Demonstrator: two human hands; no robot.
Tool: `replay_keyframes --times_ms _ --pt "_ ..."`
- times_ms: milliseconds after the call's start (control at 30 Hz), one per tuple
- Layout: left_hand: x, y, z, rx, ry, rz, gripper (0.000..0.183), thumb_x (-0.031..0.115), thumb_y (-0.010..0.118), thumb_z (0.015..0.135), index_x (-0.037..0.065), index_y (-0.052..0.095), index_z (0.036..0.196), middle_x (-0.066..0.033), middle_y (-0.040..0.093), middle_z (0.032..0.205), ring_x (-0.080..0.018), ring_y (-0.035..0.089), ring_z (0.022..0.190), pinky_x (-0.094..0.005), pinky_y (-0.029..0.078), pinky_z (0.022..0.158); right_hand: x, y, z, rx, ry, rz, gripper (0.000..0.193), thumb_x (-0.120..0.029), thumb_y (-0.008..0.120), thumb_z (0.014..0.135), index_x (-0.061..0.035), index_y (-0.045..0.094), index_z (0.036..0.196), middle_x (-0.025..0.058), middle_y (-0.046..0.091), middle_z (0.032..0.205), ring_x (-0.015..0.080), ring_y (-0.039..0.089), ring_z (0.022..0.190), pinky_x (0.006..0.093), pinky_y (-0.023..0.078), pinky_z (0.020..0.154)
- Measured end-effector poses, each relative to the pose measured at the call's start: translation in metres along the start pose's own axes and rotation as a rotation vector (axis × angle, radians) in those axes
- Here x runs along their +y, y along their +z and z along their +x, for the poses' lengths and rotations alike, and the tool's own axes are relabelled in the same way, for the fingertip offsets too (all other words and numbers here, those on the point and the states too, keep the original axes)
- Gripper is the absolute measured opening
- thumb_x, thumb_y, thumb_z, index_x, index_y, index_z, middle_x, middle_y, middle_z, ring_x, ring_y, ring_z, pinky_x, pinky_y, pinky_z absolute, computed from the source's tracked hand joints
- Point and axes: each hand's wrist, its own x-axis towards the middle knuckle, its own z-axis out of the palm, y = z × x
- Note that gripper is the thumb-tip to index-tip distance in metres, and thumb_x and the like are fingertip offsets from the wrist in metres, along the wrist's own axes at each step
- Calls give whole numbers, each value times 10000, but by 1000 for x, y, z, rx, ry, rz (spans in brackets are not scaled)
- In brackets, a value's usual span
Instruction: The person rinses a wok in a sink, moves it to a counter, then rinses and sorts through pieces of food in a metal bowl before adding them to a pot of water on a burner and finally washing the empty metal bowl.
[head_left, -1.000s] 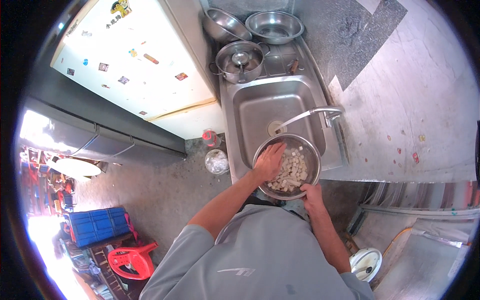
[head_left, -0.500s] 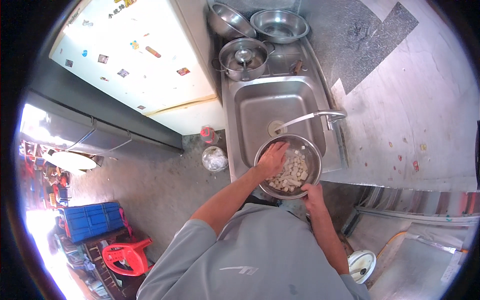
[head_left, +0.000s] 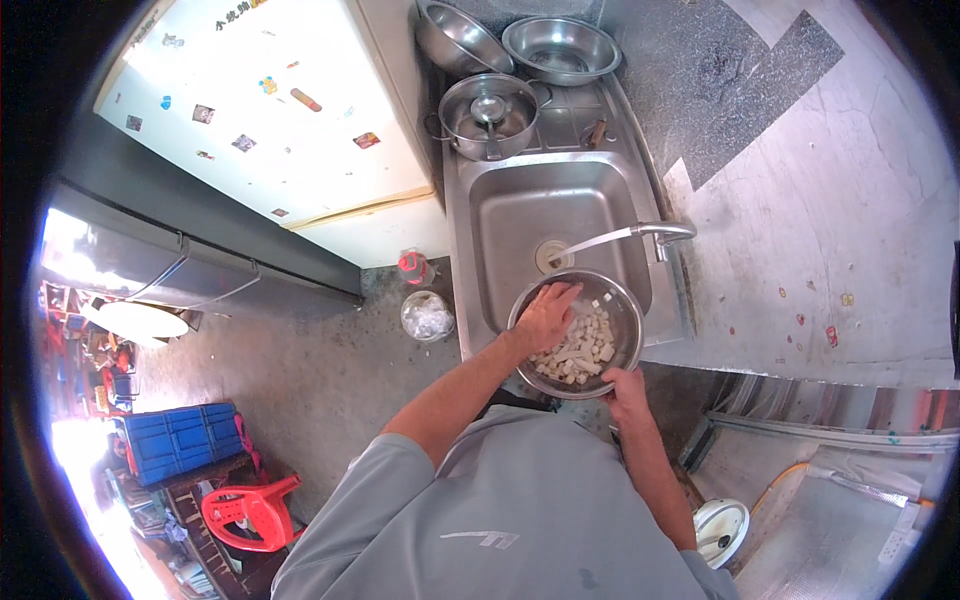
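A round stainless steel bowl [head_left: 634, 335] is at the front edge of the sink, holding many small white cubes [head_left: 590, 345] of food I cannot identify. My right hand [head_left: 625, 390] grips its near right rim, thumb on the edge and fingers underneath. Reaching over the left rim, my left hand [head_left: 548, 315] has its fingers stretched out inside, against the bowl's inner side and beside the cubes. The fingertips and thumb are partly hidden. Water streams from the faucet [head_left: 660, 232] into the sink basin [head_left: 500, 220], just beyond the bowl.
Behind the basin stand a two-handled pot [head_left: 455, 125] with a ladle [head_left: 488, 112] and two steel basins [head_left: 560, 45]. A white fridge [head_left: 330, 170] rises at left. A small tub [head_left: 428, 316] and a red-capped bottle [head_left: 413, 265] are on the floor beside the sink.
My left fingers have shifted very slightly to the right inside the bowl. The bowl and my right hand stay in place, and water keeps running.
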Motion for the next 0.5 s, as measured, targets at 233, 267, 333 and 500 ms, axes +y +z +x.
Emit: replay_keyframes --times_ms 233,267,333,500 --pt "-2 1 -2 4 4 -44 467 55 523 834 21 457 1295 -204 495 1181 -387 479 1110 -448 397 983 0 3 -1 1 16 1 552 26 524 630 0 492 1180 132 616 985 260 651 737 345 529 497" --pt "-3 2 -3 2 2 -43 471 50 524 831 21 456 1297 -205 494 1182 -384 479 1112 -445 398 983 0 3 -1 -7 16 4 554 28 521 631 0 491 1183 135 617 987 265 654 742 351 534 502" --pt "-3 2 -3 0 -1 -44 475 45 525 829 22 454 1298 -206 493 1183 -381 478 1114 -442 400 983 0 2 -1 -4 18 -13 551 32 518 632 5 492 1182 140 616 990 271 656 750 361 543 513" --pt "-6 6 -4 -8 -8 -59 483 74 519 839 31 437 1313 -215 489 1186 -380 466 1132 -441 386 999 3 -3 2 -5 26 -20 533 37 512 638 29 497 1171 157 616 992 287 661 773 394 569 551"
